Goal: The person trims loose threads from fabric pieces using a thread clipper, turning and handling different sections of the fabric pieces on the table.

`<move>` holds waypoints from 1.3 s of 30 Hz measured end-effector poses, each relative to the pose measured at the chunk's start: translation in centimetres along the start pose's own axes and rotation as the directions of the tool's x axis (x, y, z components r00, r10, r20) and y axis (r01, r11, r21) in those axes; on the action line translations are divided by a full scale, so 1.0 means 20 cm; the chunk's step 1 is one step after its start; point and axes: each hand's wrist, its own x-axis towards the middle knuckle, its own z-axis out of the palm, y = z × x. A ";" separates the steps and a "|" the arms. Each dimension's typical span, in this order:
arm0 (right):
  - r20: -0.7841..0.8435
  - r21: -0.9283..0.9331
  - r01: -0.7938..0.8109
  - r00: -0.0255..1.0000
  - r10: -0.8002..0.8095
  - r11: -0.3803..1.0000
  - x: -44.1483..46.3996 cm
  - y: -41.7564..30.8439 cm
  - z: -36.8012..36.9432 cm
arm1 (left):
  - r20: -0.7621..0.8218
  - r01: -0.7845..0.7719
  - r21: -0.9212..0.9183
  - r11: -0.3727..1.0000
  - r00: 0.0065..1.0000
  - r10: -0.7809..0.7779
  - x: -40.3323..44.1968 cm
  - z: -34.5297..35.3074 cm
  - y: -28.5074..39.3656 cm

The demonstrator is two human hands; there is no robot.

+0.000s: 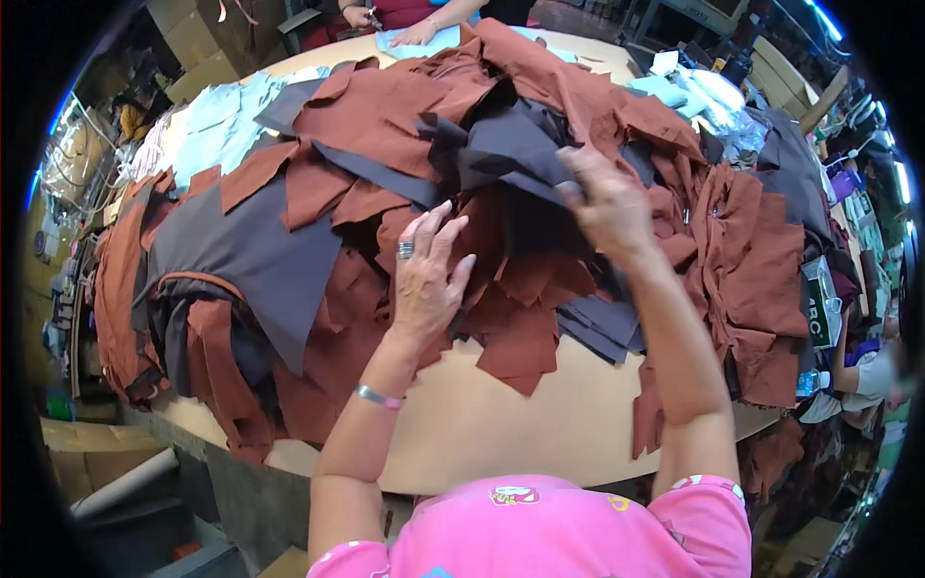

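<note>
"So, how should someone be handling this dark cloth point(515, 154)?"

"Ideally, by lifting single layers, so no rust cloth point(376, 111) is dragging. It's lying at one o'clock from the left grip point(427, 279), ten from the right grip point(609, 200)."

"Holding anything?"

"Left's spreading loosely, apparently holding nothing; right's blurring, so I can't tell."

Shows cardboard boxes point(204, 48) piled upper left, a pale roll point(125, 483) lower left, a plastic bottle point(811, 382) at right.
</note>
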 end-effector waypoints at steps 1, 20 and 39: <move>0.045 0.000 0.000 0.999 0.000 1.000 0.00 0.01 0.13 | -0.006 0.009 0.034 0.999 1.000 -0.009 0.03 0.06 -0.01; -0.121 -0.666 -0.551 0.744 0.657 0.502 -0.98 1.23 -0.23 | 0.192 -0.054 0.296 0.954 0.981 -0.005 -0.23 0.36 -0.30; 0.054 -0.655 -0.549 0.652 0.757 0.520 -0.83 1.13 -0.26 | 0.252 -0.281 0.266 0.922 0.943 0.215 0.42 0.28 -0.04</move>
